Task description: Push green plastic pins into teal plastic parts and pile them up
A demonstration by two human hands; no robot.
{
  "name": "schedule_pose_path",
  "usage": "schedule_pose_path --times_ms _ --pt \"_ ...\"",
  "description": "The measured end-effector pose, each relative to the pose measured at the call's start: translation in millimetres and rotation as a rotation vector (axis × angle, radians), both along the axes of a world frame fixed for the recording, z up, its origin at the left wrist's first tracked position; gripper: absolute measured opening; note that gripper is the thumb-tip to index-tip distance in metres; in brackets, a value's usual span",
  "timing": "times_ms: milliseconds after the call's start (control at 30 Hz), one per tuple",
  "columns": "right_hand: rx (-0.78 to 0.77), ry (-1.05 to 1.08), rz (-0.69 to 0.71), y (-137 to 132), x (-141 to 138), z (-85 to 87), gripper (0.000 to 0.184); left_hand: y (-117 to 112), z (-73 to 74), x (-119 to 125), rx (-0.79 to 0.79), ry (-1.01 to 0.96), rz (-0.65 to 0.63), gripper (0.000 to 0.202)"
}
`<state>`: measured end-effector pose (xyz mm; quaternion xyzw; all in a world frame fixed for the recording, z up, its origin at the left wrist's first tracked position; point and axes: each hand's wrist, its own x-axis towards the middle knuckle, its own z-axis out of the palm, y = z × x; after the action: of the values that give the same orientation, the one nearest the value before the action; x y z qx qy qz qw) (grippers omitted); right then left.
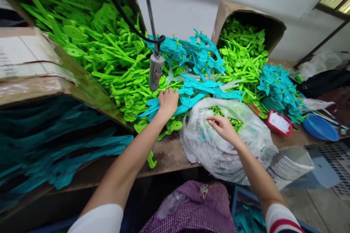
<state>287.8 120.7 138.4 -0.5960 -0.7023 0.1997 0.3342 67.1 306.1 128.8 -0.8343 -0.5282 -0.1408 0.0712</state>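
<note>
My left hand (168, 101) is closed over a flat blue plastic piece (188, 102), its fingers curled down and the fingertips hidden. Right above it hangs a grey power screwdriver (156, 72); I cannot tell whether the hand touches it. My right hand (223, 128) is over a clear plastic bag (201, 116), fingers stretched to the left and a little apart, with nothing visible in them. Inside the bag's mouth lie many small green parts (235, 124). More blue pieces (210, 86) lie just behind the bag.
Long green plastic parts (120, 58) spill from a large carton at left; another carton (218, 18) stands back right. Blue assemblies (281, 91) are heaped at right, near a red tray (279, 131) of white bits and a blue bowl (319, 128). Teal parts (68, 153) fill the lower left.
</note>
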Motion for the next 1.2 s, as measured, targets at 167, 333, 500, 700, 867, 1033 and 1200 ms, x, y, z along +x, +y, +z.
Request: schedule_pose_path --times_ms 167,333,500,700,867,1033,1200 --pt "0.189 -0.329 -0.14 71.9 -2.2 29.7 0.036 -11.1 0.4 4.2 0.021 -0.049 -0.008 0.04" --pt "-0.053 -0.658 -0.275 156.1 12.1 32.0 0.047 -54.6 -1.5 -7.0 0.006 -0.21 -0.186 0.038" --pt "0.095 -0.63 -0.303 138.6 33.4 42.6 0.047 -125.8 -24.6 -25.5 -0.249 -0.626 -0.352 0.033" --pt "0.389 -0.679 -0.175 -10.7 -8.3 31.6 0.051 -200.7 -40.2 -40.5 -0.909 -1.577 -0.257 0.069" --pt "0.246 -0.682 0.03 -117.5 -78.6 -26.8 0.049 -232.6 -52.3 -63.2 -1.011 -1.992 0.147 0.045" --pt "0.119 -0.345 0.079 -147.0 -76.2 -25.0 0.042 -243.3 -103.6 -97.4 -1.129 -1.938 0.475 0.028" --pt "-0.001 -0.132 -0.248 -118.0 10.6 -15.1 0.025 -241.2 -130.3 -128.5 -1.21 -1.853 0.535 0.036"
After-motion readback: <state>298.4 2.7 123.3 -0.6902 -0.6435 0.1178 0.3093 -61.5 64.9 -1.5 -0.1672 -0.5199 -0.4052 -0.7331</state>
